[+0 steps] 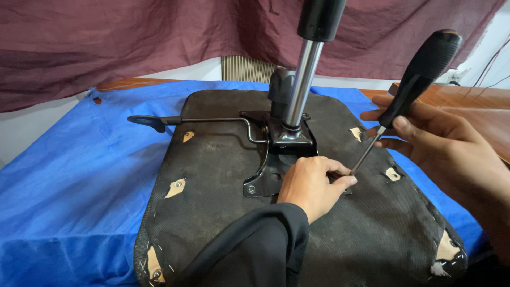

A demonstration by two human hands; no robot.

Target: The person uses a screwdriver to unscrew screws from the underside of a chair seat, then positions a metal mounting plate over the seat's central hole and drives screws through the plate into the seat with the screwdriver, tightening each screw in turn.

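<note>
An upturned black chair seat lies on a blue sheet. A black metal plate with a chrome gas cylinder stands at its middle, and a lever sticks out to the left. My left hand, in a black sleeve, rests on the plate's right side with fingertips pinching near the tip of a screwdriver. My right hand grips the screwdriver's black handle, the shaft slanting down-left to the plate's corner.
A dark red curtain hangs behind. A wooden tabletop shows at the right under the sheet. Cables run at the far right. The seat's underside has several torn fabric patches with screw holes.
</note>
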